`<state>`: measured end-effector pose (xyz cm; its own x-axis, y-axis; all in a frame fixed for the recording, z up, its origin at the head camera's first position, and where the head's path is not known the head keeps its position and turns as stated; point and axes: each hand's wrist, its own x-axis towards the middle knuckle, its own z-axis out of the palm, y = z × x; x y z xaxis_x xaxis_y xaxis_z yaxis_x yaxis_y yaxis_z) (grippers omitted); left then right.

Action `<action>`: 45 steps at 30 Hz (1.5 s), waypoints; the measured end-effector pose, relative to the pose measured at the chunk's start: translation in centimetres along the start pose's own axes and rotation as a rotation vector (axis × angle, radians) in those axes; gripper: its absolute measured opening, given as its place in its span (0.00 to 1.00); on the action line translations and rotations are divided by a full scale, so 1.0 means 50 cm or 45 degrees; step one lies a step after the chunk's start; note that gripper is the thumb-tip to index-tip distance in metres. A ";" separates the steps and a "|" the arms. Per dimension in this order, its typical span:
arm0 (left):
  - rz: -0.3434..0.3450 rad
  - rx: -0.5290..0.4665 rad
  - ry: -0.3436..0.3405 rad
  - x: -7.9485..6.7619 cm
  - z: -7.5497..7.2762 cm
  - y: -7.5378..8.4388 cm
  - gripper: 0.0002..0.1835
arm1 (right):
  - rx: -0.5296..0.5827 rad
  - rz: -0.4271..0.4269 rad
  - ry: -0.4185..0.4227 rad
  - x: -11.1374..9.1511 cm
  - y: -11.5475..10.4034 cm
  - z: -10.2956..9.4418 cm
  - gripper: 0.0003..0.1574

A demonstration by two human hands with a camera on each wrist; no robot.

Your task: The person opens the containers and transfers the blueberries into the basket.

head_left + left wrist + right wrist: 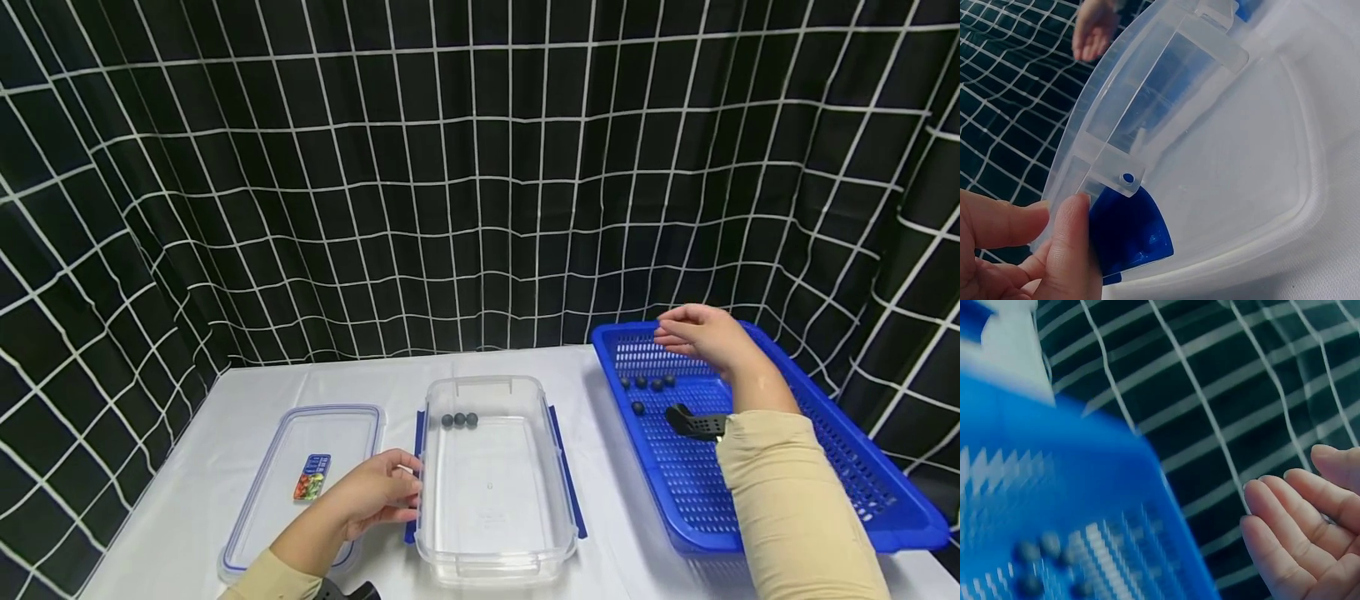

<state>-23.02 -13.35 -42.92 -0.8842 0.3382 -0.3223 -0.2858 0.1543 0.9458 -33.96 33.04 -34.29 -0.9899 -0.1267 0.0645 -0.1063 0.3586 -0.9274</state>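
A clear plastic food container (489,553) stands lidless on the table, with 3 small dark balls (460,420) in a row at its far left inside. My left hand (378,493) pinches its left rim between thumb and fingers, beside a hanging blue latch (1130,231). To the right, a blue plastic basket (651,479) holds several more dark balls (657,384) near its far left corner. Above the basket's far end, my right hand (701,337) is raised with fingers extended and nothing in them. Its bare palm side shows in the right wrist view.
Left of the container lies its clear lid (281,467), flat, bearing a colourful label (312,477). A white cloth (405,383) covers the table. Black curtain with a white grid (480,200) encloses the back and sides, close behind the basket.
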 end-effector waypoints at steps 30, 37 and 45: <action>0.000 0.007 -0.002 -0.002 0.000 0.007 0.18 | -0.013 0.013 -0.407 0.072 -0.095 0.393 0.15; -0.001 0.015 0.023 0.003 -0.001 0.010 0.18 | -0.037 0.077 -0.387 0.080 -0.087 0.453 0.13; -0.004 0.015 0.018 -0.001 -0.002 0.009 0.18 | -0.157 0.151 -0.419 0.080 -0.061 0.497 0.11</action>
<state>-23.12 -13.38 -42.48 -0.8884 0.3249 -0.3243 -0.2840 0.1660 0.9443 -35.26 8.44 -40.38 -0.9147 -0.3611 -0.1814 -0.0229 0.4947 -0.8688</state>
